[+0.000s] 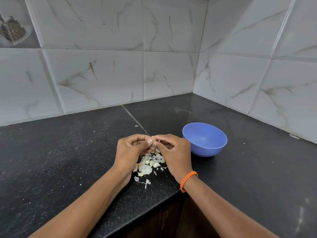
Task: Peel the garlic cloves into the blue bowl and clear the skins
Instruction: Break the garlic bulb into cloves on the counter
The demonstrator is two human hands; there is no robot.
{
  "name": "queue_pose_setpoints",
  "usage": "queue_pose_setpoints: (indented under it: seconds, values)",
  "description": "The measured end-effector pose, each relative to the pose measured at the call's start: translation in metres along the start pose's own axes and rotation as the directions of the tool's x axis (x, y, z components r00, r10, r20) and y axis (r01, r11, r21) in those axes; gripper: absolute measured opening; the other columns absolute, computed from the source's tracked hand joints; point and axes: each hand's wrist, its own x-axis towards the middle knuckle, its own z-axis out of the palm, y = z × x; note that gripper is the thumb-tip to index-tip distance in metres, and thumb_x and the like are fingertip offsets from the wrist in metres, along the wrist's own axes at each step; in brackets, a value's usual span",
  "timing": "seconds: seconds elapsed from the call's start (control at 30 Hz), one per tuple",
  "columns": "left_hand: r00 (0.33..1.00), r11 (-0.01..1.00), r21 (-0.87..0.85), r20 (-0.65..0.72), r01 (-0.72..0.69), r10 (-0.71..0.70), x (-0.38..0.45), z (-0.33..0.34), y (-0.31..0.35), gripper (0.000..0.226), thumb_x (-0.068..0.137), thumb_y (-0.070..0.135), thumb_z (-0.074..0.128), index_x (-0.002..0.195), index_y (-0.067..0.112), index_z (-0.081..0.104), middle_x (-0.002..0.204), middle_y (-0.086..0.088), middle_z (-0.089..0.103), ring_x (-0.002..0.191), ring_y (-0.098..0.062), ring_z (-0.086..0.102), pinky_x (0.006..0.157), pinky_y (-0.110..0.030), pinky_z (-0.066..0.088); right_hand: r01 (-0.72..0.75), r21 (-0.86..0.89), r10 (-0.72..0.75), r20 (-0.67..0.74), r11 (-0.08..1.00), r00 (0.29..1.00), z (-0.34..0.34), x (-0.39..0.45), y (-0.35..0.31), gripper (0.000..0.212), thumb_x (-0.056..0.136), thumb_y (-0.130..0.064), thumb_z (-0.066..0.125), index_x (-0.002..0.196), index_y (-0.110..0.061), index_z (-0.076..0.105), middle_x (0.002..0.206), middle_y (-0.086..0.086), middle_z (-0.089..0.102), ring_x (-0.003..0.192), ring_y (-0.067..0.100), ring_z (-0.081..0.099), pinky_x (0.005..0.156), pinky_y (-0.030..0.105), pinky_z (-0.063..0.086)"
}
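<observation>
My left hand [130, 148] and my right hand [173, 150] meet above the black counter, and both pinch one small garlic clove [153, 142] between fingertips and thumbs. Most of the clove is hidden by my fingers. Directly below the hands lies a pile of garlic cloves and papery skins [149, 165] on the counter. The blue bowl [205, 140] stands to the right of my right hand, close to it, and the part of its inside that shows holds nothing.
The black granite counter [68, 152] runs into a tiled corner at the back right. Its front edge steps inward below my wrists. A few skin scraps [145, 182] lie nearer the edge. An orange band circles my right wrist.
</observation>
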Motion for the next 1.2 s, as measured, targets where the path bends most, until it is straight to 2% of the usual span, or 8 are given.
queue_pose_setpoints:
  seconds: [0.2, 0.47, 0.53, 0.73, 0.87, 1.0, 1.1, 1.2]
  values:
    - [1.000, 0.999, 0.035, -0.005, -0.024, 0.025, 0.0005, 0.0014, -0.0006, 0.008, 0.097, 0.001, 0.076, 0.102, -0.005, 0.077, 0.091, -0.025, 0.080, 0.079, -0.029, 0.079, 0.078, -0.030, 0.067, -0.152, 0.195, 0.140, 0.074, 0.969, 0.987, -0.0035, 0.0036, 0.0012, 0.016, 0.090, -0.003, 0.082, 0.105, -0.009, 0.085, 0.097, 0.000, 0.083, 0.094, 0.018, 0.080, 0.084, 0.031, 0.064]
    - [0.999, 0.997, 0.068, 0.021, -0.031, 0.030, 0.0015, 0.0024, -0.0008, 0.006, 0.099, 0.002, 0.073, 0.100, -0.002, 0.077, 0.086, -0.025, 0.079, 0.075, -0.028, 0.078, 0.077, -0.036, 0.067, -0.284, 0.316, 0.247, 0.153, 0.905, 0.957, -0.0075, 0.0048, 0.0002, 0.016, 0.090, -0.001, 0.080, 0.104, -0.007, 0.084, 0.098, 0.008, 0.083, 0.096, 0.028, 0.079, 0.089, 0.037, 0.064]
    - [0.999, 0.996, 0.079, 0.032, -0.040, 0.037, 0.0018, 0.0021, -0.0007, 0.007, 0.099, 0.004, 0.074, 0.101, -0.002, 0.077, 0.086, -0.024, 0.079, 0.075, -0.029, 0.078, 0.077, -0.034, 0.067, -0.314, 0.362, 0.268, 0.171, 0.878, 0.948, -0.0079, 0.0047, 0.0018, 0.016, 0.090, -0.001, 0.080, 0.104, -0.007, 0.084, 0.099, 0.013, 0.082, 0.094, 0.032, 0.078, 0.093, 0.044, 0.063]
    - [0.994, 0.987, 0.128, 0.055, -0.098, 0.092, 0.0033, 0.0012, 0.0019, 0.012, 0.099, 0.007, 0.074, 0.103, -0.003, 0.078, 0.086, -0.023, 0.080, 0.076, -0.030, 0.079, 0.075, -0.031, 0.067, -0.399, 0.507, 0.328, 0.228, 0.764, 0.917, -0.0088, 0.0065, 0.0028, 0.016, 0.090, 0.005, 0.075, 0.103, -0.002, 0.083, 0.102, 0.026, 0.078, 0.087, 0.031, 0.073, 0.095, 0.043, 0.060]
    - [0.993, 0.979, 0.164, 0.036, -0.119, 0.114, 0.0049, 0.0013, 0.0034, 0.008, 0.100, 0.003, 0.072, 0.101, -0.003, 0.078, 0.084, -0.021, 0.080, 0.072, -0.030, 0.078, 0.072, -0.032, 0.067, -0.408, 0.504, 0.335, 0.234, 0.761, 0.913, -0.0095, 0.0071, 0.0035, 0.017, 0.093, 0.004, 0.074, 0.104, -0.005, 0.083, 0.100, 0.024, 0.079, 0.085, 0.027, 0.074, 0.091, 0.038, 0.062]
    - [0.988, 0.942, 0.300, 0.001, -0.150, 0.157, 0.0056, -0.0001, 0.0021, 0.008, 0.101, 0.003, 0.073, 0.096, 0.005, 0.079, 0.082, -0.011, 0.080, 0.072, -0.029, 0.080, 0.073, -0.039, 0.066, -0.338, 0.398, 0.297, 0.162, 0.853, 0.941, -0.0089, 0.0066, -0.0013, 0.014, 0.096, 0.003, 0.071, 0.106, -0.001, 0.080, 0.092, 0.020, 0.080, 0.082, 0.033, 0.080, 0.084, 0.038, 0.066]
    - [0.978, 0.895, 0.403, 0.003, -0.190, 0.207, 0.0041, 0.0008, 0.0024, 0.008, 0.100, 0.009, 0.076, 0.096, 0.014, 0.082, 0.083, -0.002, 0.081, 0.072, -0.024, 0.081, 0.074, -0.041, 0.067, -0.260, 0.271, 0.243, 0.094, 0.927, 0.965, -0.0072, 0.0067, -0.0026, 0.010, 0.094, -0.003, 0.077, 0.104, -0.003, 0.081, 0.089, 0.012, 0.082, 0.082, 0.032, 0.080, 0.081, 0.042, 0.067]
    - [0.982, 0.914, 0.363, 0.015, -0.179, 0.186, 0.0010, 0.0018, 0.0033, 0.006, 0.099, 0.017, 0.079, 0.101, 0.016, 0.084, 0.086, -0.001, 0.083, 0.075, -0.023, 0.081, 0.075, -0.041, 0.067, -0.224, 0.222, 0.218, 0.051, 0.949, 0.975, -0.0038, 0.0041, -0.0040, 0.014, 0.088, -0.016, 0.087, 0.099, -0.009, 0.083, 0.090, 0.006, 0.082, 0.085, 0.026, 0.080, 0.082, 0.042, 0.067]
